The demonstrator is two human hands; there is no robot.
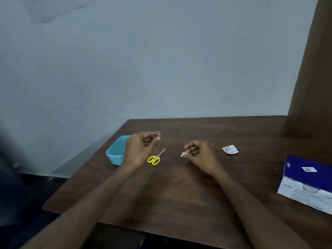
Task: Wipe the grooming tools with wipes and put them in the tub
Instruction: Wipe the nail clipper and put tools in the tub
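My left hand [142,148] is raised over the table and pinches a small metal grooming tool [158,135], of which only the shiny tip shows. Just left of that hand stands a light blue plastic tub [115,151], partly hidden by the wrist. Small scissors with yellow handles [156,158] lie on the table between my hands, blades pointing up and right. My right hand [199,153] is curled and holds a small white wipe [183,154] between thumb and fingers.
A torn white wipe wrapper [230,149] lies to the right of my right hand. A blue and white box of swabs [307,182] sits at the right table edge. The dark wooden table [179,191] ends near the tub; a wall stands behind.
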